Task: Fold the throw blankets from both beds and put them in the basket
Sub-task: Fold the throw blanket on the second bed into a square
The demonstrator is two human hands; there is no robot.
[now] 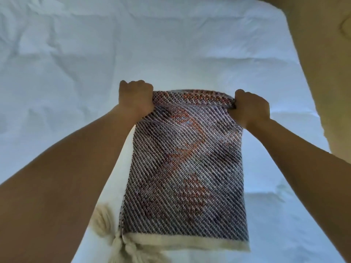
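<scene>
Hands grip a folded throw blanket (184, 164) by its far corners, left hand (134, 97) and right hand (250, 109) both fisted around the fabric, above the white bed (76, 54); cream tassels (117, 242) trail at the near left edge.

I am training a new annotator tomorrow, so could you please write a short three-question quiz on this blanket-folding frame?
1. True or false: the left hand and the right hand each grip a far corner of the throw blanket.
2. What lies under the blanket? A) a white bed B) a wooden floor C) a basket
3. Fill in: the cream tassels sit at the blanket's near ____ corner.

Key: 1 true; 2 A; 3 left.
</scene>
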